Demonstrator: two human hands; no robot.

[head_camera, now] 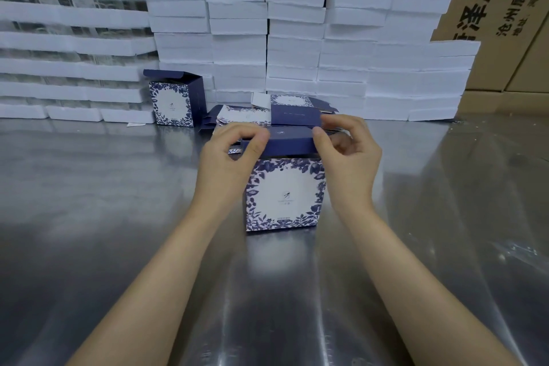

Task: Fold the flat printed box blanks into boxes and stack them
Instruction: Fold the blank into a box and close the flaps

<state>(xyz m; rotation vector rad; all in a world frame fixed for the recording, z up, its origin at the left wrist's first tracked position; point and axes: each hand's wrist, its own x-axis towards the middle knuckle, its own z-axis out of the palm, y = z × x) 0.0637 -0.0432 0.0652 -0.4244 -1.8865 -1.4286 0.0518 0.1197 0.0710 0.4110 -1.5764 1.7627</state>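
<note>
Box [285, 193], blue-and-white leaf print, upright on table [118, 217] near centre, front panel toward camera. Held at its top by both hands.

Left hand [231, 154]: thumb on front of navy lid flap [279, 141], fingers curled over its left end, pinching it. Right hand [347, 151]: thumb and forefinger pinching right end of same flap, remaining fingers loosely curled behind. Flap roughly level over box opening, dark gap visible under its front edge; not fully seated. Forearms bare, reaching in from lower edge of view.

Directly behind box, partly hidden by hands: loose pile of flat blanks [267, 116], navy and white faces mixed, lying on table. Count not readable. Back left of pile, apart from it: second folded box [172, 101], same print, upright, top flap standing open and tilted backward. Small white scrap [136, 124] on table just left of it.

Table surface shiny metal with streaked reflections.

Along back of table: white foam slabs [297, 38] stacked in several columns, stepped down at right. Far left: further white slabs [59, 44] alternating with something clear; blurred, not identifiable. Behind everything, upper right: brown cardboard cartons [505, 9] with black printed characters.
</note>
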